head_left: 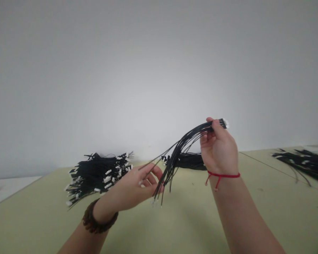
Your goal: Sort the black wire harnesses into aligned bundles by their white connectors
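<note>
My right hand (219, 150), with a red cord at the wrist, is raised and closed around one end of a bundle of black wires (184, 141). White connectors (225, 123) stick out past its thumb and fingers. From there the bundle arcs down to the left, and its loose ends fan out. My left hand (139, 185), with a brown bead bracelet, is at those lower ends. Its fingers are curled, with thumb and forefinger around some strands. A couple of wires stray apart over the back of this hand. Small pale tips (154, 201) hang below the thumb.
On the pale yellow-green table (196, 225), a large pile of black wires with white connectors (95, 174) lies at left. Another black wire bundle (192, 161) lies behind my hands. More black wires (306, 160) lie at far right. A white wall (148, 70) rises behind the table.
</note>
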Available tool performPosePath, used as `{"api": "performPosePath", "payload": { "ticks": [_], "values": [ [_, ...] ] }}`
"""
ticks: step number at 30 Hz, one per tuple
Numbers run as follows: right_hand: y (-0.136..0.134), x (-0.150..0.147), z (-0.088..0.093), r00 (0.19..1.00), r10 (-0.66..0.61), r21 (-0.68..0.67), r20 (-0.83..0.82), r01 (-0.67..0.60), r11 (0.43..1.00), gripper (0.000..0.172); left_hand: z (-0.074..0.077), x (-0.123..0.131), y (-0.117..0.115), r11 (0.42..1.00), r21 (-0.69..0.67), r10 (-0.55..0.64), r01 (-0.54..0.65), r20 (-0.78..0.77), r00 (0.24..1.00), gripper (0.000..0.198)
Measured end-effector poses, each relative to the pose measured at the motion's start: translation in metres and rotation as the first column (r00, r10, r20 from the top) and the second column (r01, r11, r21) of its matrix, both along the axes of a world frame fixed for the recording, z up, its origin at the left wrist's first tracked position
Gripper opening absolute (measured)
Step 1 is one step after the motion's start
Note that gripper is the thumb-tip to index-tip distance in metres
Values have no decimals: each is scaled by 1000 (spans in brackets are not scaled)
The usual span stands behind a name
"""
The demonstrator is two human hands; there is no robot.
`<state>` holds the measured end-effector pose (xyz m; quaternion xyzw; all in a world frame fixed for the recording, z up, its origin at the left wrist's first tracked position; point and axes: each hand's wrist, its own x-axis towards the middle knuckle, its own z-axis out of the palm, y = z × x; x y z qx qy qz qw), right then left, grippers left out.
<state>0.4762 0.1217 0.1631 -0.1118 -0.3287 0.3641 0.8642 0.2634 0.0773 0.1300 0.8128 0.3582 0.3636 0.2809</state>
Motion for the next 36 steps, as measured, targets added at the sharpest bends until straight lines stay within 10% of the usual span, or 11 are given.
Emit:
{"api": "performPosePath", "payload": {
  "ticks": [16, 22, 29, 36],
  "values": [
    [11, 0, -13, 840, 294, -22, 455, -320, 947, 29, 11, -33, 20, 989, -45, 146, -142, 108, 983, 7],
    [-5, -23, -18, 628, 238, -96, 741, -252, 963, 34, 11, -25, 6, 992, -129, -15, 14, -3, 1000, 6],
    [-12, -36, -19, 271, 271, -171, 924, -340, 925, 38, 12, -16, -6, 928, -293, -118, 230, 354, 928, 14],
    [-13, -37, -19, 179, 193, -129, 965, -317, 939, 42, 14, -24, -7, 880, -354, -119, 318, 483, 867, 15]
  ]
}}
